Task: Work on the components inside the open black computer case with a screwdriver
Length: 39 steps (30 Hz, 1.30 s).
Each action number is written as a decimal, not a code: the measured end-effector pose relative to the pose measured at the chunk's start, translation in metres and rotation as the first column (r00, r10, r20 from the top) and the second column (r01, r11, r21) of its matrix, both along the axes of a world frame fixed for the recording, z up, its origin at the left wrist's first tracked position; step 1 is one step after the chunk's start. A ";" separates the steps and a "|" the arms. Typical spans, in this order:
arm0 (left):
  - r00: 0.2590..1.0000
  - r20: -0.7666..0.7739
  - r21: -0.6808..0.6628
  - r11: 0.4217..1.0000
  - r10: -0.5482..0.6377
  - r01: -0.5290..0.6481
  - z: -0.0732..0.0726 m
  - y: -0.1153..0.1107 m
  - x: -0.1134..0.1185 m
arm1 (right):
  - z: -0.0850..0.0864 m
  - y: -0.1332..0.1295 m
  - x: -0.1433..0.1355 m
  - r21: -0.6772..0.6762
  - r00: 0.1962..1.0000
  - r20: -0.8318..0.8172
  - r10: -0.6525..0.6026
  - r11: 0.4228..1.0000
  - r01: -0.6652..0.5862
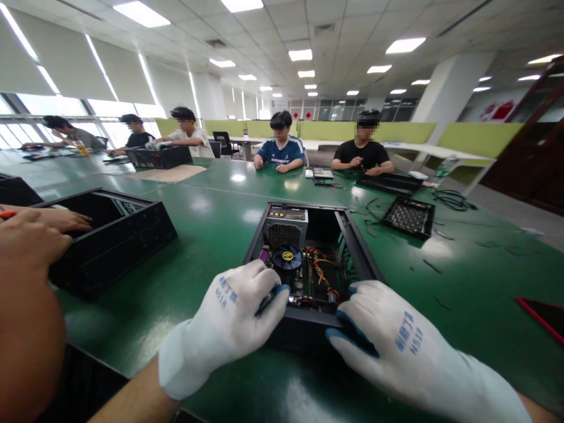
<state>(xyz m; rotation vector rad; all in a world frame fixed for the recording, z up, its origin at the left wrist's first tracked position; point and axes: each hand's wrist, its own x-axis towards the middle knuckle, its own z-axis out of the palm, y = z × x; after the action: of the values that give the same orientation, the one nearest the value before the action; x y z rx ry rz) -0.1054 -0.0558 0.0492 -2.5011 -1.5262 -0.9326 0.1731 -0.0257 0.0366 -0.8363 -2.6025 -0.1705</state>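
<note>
An open black computer case (308,329) lies on the green table in front of me, with a power supply (286,229), a round fan (287,257) and red and yellow wires (322,270) inside. Both my hands wear white gloves with blue fingertips. My left hand (247,311) is over the case's near left corner, thumb and fingers pinched on something dark that I cannot make out. My right hand (374,335) rests at the near right corner, its thumb and fingers gripping the case's edge.
Another person's hands and arm (48,235) are at a second black case (114,241) on the left. Across the green table (211,205), several people sit. A black perforated tray (409,216), loose cables (453,200) and a water bottle (445,167) lie or stand to the right.
</note>
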 end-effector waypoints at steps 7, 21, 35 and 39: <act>0.977 -0.213 -0.106 0.994 -0.033 0.011 -0.006 -0.025 0.014 | 0.001 -0.037 0.012 0.102 0.992 -0.120 0.047 0.994 -0.035; 0.982 -0.105 -0.142 0.980 -0.155 0.140 -0.009 -0.081 0.023 | -0.017 -0.075 0.044 0.120 0.980 -0.074 0.186 0.977 -0.176; 0.987 -0.145 -0.208 0.977 -0.069 0.038 -0.002 -0.085 0.027 | 0.024 0.028 -0.085 -0.137 0.706 0.703 0.089 0.991 0.011; 0.985 -0.164 -0.236 0.971 -0.059 0.018 0.001 -0.086 0.028 | 0.012 0.038 -0.110 -0.150 0.591 0.798 0.119 0.989 0.004</act>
<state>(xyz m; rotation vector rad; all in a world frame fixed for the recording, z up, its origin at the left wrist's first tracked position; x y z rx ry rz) -0.0776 -0.1422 0.0503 -2.6957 -1.6227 -0.5526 0.0627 0.0121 0.0491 -0.8447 -3.5416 -0.4530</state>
